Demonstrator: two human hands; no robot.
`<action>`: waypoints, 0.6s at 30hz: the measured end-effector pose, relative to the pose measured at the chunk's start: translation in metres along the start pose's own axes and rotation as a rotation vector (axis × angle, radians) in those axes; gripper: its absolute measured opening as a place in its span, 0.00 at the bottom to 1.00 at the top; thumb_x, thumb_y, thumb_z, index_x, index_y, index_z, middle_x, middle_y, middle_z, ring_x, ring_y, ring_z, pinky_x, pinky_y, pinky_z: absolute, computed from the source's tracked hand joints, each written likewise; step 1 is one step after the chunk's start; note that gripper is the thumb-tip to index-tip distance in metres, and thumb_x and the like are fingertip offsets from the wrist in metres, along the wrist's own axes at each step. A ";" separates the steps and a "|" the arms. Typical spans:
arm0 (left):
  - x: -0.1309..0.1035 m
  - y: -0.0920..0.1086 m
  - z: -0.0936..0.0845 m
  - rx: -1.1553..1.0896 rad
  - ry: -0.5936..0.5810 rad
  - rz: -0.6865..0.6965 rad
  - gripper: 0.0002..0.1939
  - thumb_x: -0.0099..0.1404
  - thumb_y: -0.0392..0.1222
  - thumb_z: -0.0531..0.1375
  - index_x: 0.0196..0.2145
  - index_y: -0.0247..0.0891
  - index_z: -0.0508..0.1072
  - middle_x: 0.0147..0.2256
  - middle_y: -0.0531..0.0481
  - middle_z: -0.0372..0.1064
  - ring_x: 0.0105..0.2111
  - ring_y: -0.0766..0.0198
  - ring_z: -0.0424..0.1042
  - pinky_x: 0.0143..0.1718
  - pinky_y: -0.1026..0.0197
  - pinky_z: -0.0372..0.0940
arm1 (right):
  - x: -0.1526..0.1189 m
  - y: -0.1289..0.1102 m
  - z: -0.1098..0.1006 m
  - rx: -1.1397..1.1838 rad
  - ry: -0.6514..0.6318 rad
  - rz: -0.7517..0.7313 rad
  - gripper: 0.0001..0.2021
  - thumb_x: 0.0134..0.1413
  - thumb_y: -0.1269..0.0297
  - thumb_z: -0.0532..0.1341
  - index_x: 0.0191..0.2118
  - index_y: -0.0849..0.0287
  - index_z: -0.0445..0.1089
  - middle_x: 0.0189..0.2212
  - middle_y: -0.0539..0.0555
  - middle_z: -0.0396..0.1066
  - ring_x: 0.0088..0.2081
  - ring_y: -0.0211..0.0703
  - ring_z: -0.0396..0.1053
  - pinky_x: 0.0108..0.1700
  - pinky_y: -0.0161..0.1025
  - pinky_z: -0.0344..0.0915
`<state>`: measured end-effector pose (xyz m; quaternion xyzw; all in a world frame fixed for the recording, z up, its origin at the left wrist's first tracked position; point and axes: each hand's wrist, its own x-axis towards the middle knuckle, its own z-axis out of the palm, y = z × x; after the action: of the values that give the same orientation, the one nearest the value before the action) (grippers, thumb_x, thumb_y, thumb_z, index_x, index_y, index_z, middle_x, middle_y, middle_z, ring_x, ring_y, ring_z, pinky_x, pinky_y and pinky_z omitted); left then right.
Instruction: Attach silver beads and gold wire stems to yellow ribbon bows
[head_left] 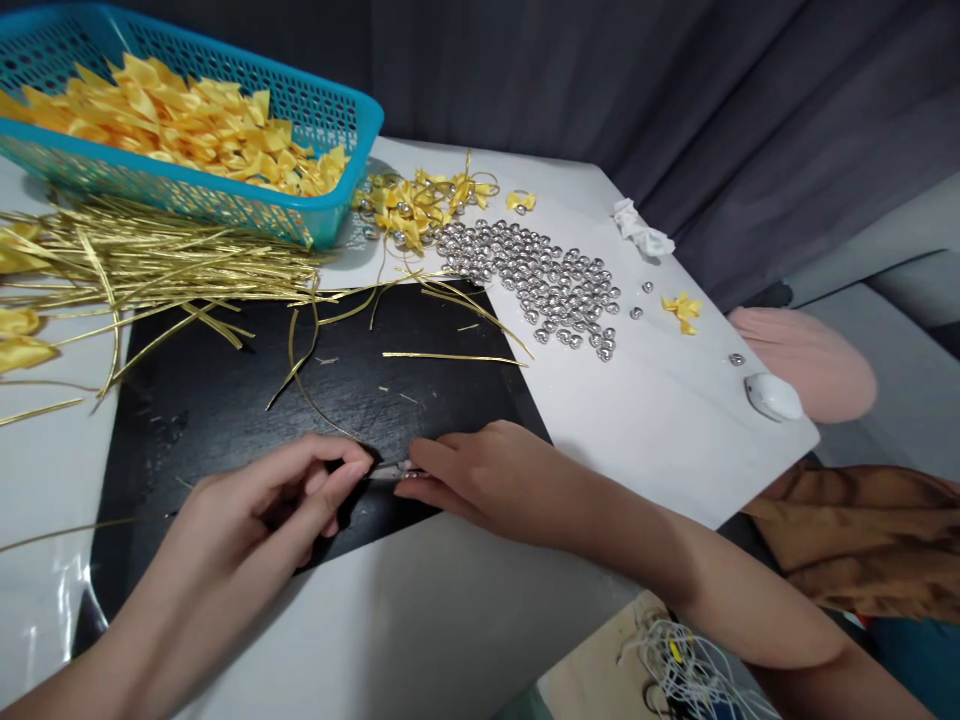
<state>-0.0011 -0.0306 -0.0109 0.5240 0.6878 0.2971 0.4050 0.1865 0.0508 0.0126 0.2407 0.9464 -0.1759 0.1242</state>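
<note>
White table [645, 430] bears cords [202, 262]; basket [225, 184] holds yellow ribbons [172, 115].

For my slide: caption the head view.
Left hand and right hand, a metal piece between them, over a black mat near gold cords and silvery beads.

Both hands in a pinch, fingertips nearly meeting, forearms bare.
Left forearm [135, 635] enters lower left, angled up and inward; left hand [274, 510] thumb-side up, thumb [326, 510] and index finger [307, 450] together at the tips, other fingers curled behind. Right forearm [660, 545] slants in from lower right; right hand [487, 480] back up, fingertips pointing left, thumb below index.
</note>
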 end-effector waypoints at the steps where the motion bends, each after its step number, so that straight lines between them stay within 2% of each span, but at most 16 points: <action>1: 0.000 0.000 0.000 -0.002 0.001 -0.025 0.17 0.56 0.58 0.59 0.31 0.44 0.77 0.15 0.56 0.68 0.15 0.67 0.65 0.13 0.72 0.56 | 0.000 0.000 0.000 0.003 -0.004 0.003 0.17 0.69 0.55 0.46 0.37 0.60 0.65 0.28 0.52 0.73 0.26 0.38 0.67 0.24 0.37 0.42; 9: -0.001 -0.004 -0.002 -0.033 0.005 -0.135 0.22 0.52 0.63 0.60 0.32 0.42 0.78 0.14 0.54 0.66 0.16 0.67 0.63 0.14 0.72 0.53 | 0.000 -0.001 0.004 0.017 0.107 0.000 0.16 0.67 0.54 0.50 0.35 0.61 0.66 0.25 0.52 0.71 0.22 0.36 0.64 0.24 0.38 0.42; 14: -0.001 0.002 -0.003 -0.066 0.033 -0.234 0.24 0.51 0.64 0.61 0.32 0.40 0.78 0.14 0.55 0.64 0.15 0.69 0.60 0.14 0.72 0.52 | -0.001 -0.001 0.003 -0.007 0.063 0.050 0.17 0.68 0.54 0.48 0.36 0.61 0.66 0.26 0.52 0.72 0.24 0.37 0.66 0.24 0.36 0.40; 18: -0.002 0.001 -0.002 -0.044 0.024 -0.227 0.24 0.52 0.64 0.61 0.34 0.41 0.77 0.16 0.55 0.65 0.18 0.67 0.62 0.16 0.71 0.53 | -0.001 0.001 0.005 -0.044 0.081 0.067 0.18 0.69 0.55 0.46 0.37 0.61 0.65 0.26 0.52 0.71 0.25 0.39 0.66 0.23 0.36 0.40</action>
<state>-0.0018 -0.0321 -0.0089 0.4301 0.7409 0.2706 0.4391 0.1887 0.0492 0.0083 0.2764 0.9457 -0.1409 0.0968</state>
